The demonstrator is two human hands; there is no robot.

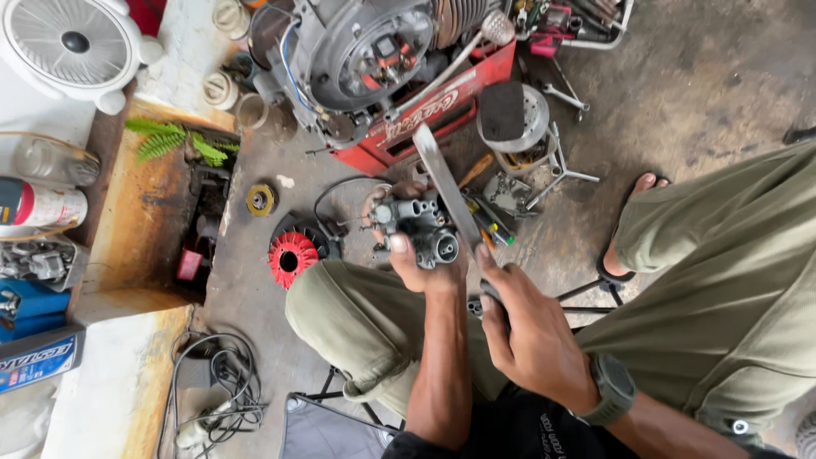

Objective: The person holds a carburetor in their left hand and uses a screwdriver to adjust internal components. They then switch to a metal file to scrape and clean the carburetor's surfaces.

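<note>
My left hand [422, 270] grips a grey metal carburettor [418, 225] with round ports, held over my left knee. Beside it, my right hand [523, 319] is closed around the handle end of a long flat metal tool [442, 178]. The tool's blade slants up and left past the carburettor toward the red crate. A dark watch [614, 389] sits on my right wrist. Both arms reach forward between my olive-green trouser legs.
A grey engine [365, 55] rests on a red crate [442, 106]. A red finned ring [291, 255], a brass part [261, 200], a metal stand with a cylinder [518, 127], loose tools, a white fan [72, 47], a spray can [42, 206] and coiled cables [217, 399] lie around the concrete floor.
</note>
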